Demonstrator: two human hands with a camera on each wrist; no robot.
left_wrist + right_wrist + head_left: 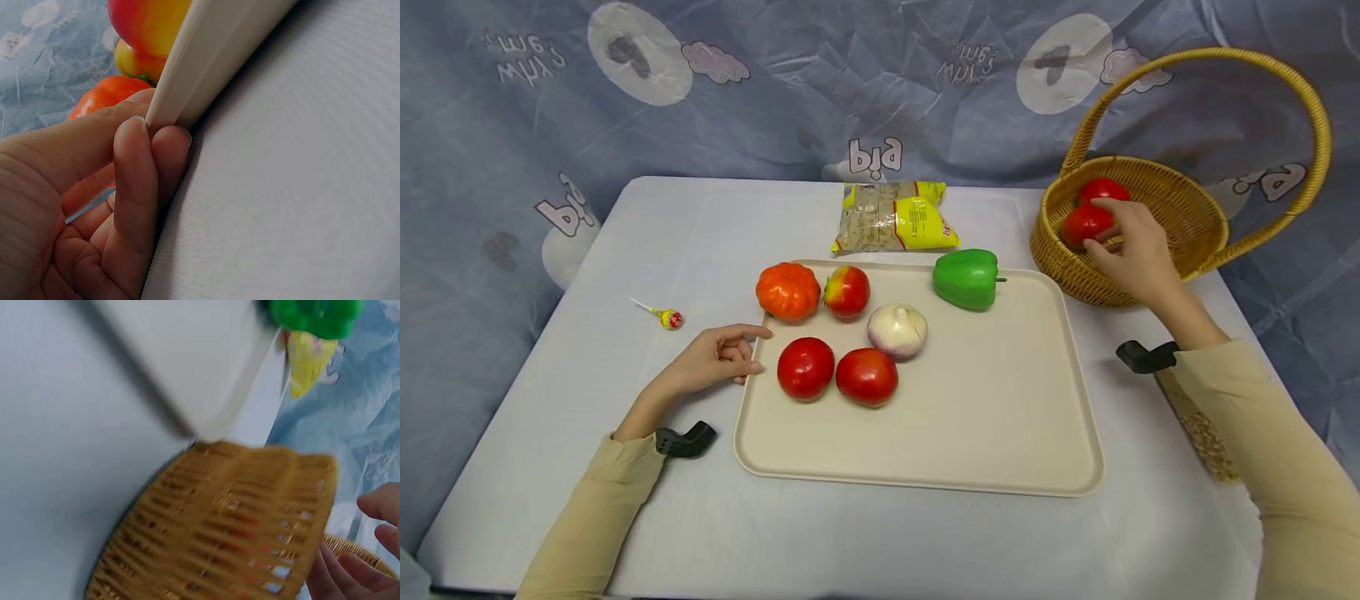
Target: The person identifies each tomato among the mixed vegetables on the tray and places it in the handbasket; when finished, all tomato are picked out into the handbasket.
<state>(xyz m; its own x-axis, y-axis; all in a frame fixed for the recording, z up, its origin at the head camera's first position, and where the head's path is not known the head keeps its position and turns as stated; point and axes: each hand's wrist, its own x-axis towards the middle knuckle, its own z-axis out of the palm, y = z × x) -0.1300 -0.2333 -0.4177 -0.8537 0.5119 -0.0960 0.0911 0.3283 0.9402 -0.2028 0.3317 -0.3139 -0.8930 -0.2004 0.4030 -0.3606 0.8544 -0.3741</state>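
My left hand (718,360) is at the left rim of a beige tray (985,442); in the left wrist view its fingertips (133,134) pinch that rim. The tray carries two red tomatoes (806,369), a white-purple onion (897,331), an orange pumpkin (787,292), a red-yellow fruit (847,292) and a green bell pepper (967,279). My right hand (1135,250) hovers over a wicker basket (1078,271), its thumb and fingers spread around a tomato (1084,227). Another tomato (1103,191) lies behind it. The right wrist view shows no object between the fingers.
A yellow-and-clear snack bag (895,218) lies behind the tray. Left of the tray is a lollipop (668,317). A packet of beige grains (1206,437) lies partly under my right sleeve. The basket's tall handle (1217,54) arches above its opening.
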